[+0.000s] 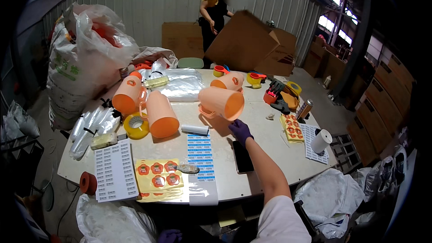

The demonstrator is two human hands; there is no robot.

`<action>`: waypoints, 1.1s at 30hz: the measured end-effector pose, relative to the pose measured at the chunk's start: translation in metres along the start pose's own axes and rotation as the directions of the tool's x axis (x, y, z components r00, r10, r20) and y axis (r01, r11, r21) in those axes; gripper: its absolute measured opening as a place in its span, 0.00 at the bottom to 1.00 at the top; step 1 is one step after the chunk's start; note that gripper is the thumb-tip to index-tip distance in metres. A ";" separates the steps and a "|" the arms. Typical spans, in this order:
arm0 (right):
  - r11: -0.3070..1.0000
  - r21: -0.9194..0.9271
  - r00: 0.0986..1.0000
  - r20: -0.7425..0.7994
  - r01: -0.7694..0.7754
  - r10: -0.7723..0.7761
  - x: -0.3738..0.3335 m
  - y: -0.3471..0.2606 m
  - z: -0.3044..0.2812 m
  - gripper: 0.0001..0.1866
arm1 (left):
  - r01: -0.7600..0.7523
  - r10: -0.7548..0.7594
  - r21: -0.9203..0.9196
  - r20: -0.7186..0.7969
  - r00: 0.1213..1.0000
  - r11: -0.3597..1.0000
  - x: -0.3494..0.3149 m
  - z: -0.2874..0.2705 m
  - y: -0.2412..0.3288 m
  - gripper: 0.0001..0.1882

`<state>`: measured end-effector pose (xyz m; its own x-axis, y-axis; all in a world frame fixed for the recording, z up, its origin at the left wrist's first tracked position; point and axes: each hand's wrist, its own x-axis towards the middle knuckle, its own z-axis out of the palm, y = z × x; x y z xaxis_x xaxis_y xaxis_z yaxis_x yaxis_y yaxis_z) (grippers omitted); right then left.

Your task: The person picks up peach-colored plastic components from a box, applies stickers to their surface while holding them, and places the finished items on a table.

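My right hand (241,131), in a purple glove, is at the lower rim of a peach-coloured plastic jug (218,101). Its fingers look closed there, partly hidden by the glove's back. The jug is tipped on its side, mouth facing right and handle at the lower left. Just below that hand lies a dark phone (243,156). My left hand (170,236), also gloved in purple, hangs low at the bottom edge, below the table; its fingers are unclear. Two more peach jugs, a nearer one (162,116) and a farther one (128,93), are to the left; another jug (228,81) lies behind.
On the table (265,153) are sticker sheets (158,174), a blue-and-white label strip (199,157), a tape roll (136,126), plastic bags (180,85) and a spray can (304,109). A large sack (85,67) stands left. Beyond, a person (213,13) handles a cardboard box (242,40).
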<state>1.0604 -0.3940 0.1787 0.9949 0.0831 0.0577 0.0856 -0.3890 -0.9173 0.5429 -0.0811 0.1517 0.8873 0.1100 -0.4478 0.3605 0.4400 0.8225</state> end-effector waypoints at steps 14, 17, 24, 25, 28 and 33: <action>0.220 -0.959 0.975 -0.201 -0.176 -0.098 -0.041 0.040 -0.249 0.50 | 0.031 -0.017 0.192 -0.074 0.997 0.981 0.028 -0.015 -0.019 0.09; 0.162 -0.965 0.979 -0.198 -0.204 0.051 -0.034 0.035 -0.253 0.42 | 0.064 -0.046 0.185 -0.104 0.994 0.981 0.034 -0.016 -0.023 0.09; 0.424 -0.891 0.981 -0.192 -0.165 -0.022 -0.098 0.070 -0.246 0.15 | 0.068 -0.057 0.109 -0.107 0.993 0.992 0.034 -0.019 -0.027 0.08; 0.431 -0.891 0.982 -0.182 -0.145 -0.047 -0.114 0.074 -0.244 0.15 | 0.074 -0.062 0.116 -0.099 0.993 0.991 0.035 -0.020 -0.029 0.08; 0.498 -0.864 0.965 -0.190 -0.076 -0.182 -0.160 0.080 -0.240 0.16 | 0.085 -0.077 0.102 -0.085 0.993 0.991 0.038 -0.028 -0.038 0.07; 0.683 -0.638 0.891 -0.452 -0.356 0.042 -0.189 0.072 -0.256 0.18 | 0.084 -0.080 0.064 -0.067 0.995 0.994 0.052 -0.040 -0.048 0.11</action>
<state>0.8922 -0.6722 0.2027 0.9145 -0.3566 0.1910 -0.2610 -0.8808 -0.3950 0.5607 -0.0606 0.0750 0.8343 0.1339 -0.5348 0.4518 0.3898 0.8024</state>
